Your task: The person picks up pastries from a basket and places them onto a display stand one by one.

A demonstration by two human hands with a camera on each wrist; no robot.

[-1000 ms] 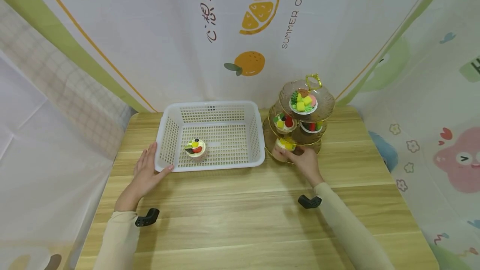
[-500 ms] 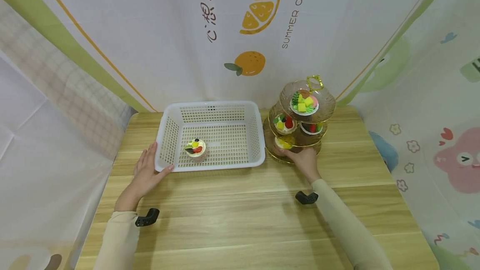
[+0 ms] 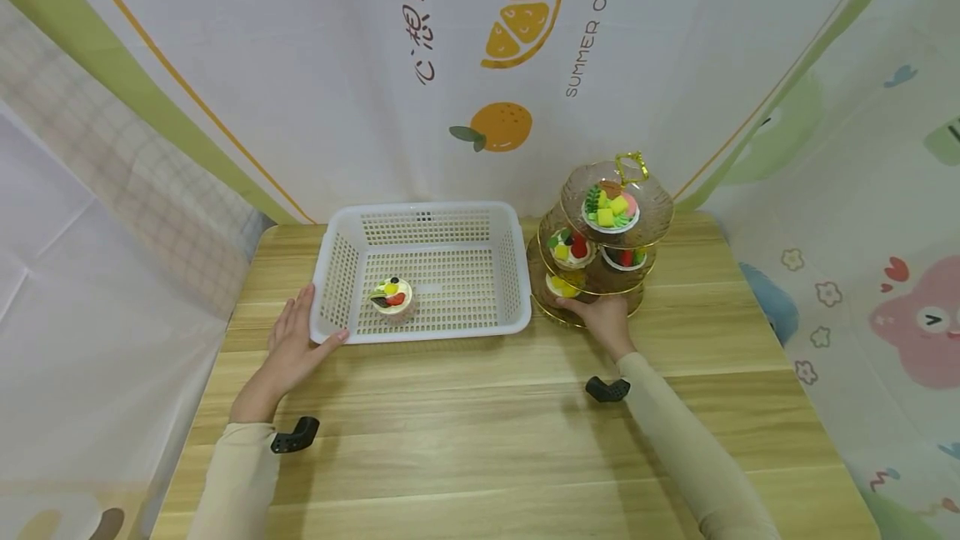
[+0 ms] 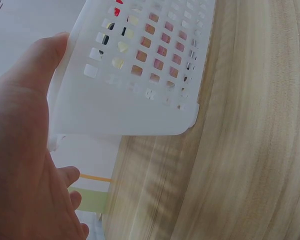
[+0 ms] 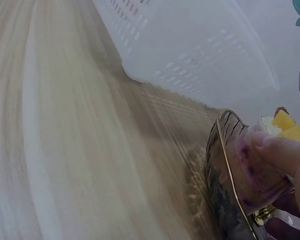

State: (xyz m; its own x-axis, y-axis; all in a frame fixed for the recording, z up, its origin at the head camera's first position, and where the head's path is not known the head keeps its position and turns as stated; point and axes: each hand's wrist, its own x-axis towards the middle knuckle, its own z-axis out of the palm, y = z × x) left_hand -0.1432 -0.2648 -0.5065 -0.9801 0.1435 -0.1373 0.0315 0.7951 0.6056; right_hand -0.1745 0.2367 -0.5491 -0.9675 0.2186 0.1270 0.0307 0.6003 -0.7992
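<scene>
Two hands are seen on a wooden table (image 3: pixel 480 440). The left hand (image 3: pixel 288 344) is laid against the near left corner of a white basket (image 3: pixel 420 215), with the fingers straight along its left wall and the thumb pressed on the front rim; nothing is clasped. In the left wrist view the thumb (image 4: pixel 40 65) is seen touching the perforated wall of the basket (image 4: pixel 135 100).

The right hand (image 3: pixel 603 317) is held at the bottom tier of a three-tier stand (image 3: pixel 651 227), just right of the basket. A dessert cup (image 3: pixel 561 285) topped with yellow pieces is gripped there: in the right wrist view the cup (image 5: pixel 257 172) is pinched by the thumb (image 5: pixel 280 152) from the near side, and it sits over the gilt rim of the bottom tier. Whether the cup rests on the tier or is lifted clear cannot be told.

One more cup (image 3: pixel 390 296) stands inside the basket, near its front left. Three further cups are carried on the upper tiers of the stand. A printed cloth (image 3: pixel 510 40) with oranges hangs behind the table.
</scene>
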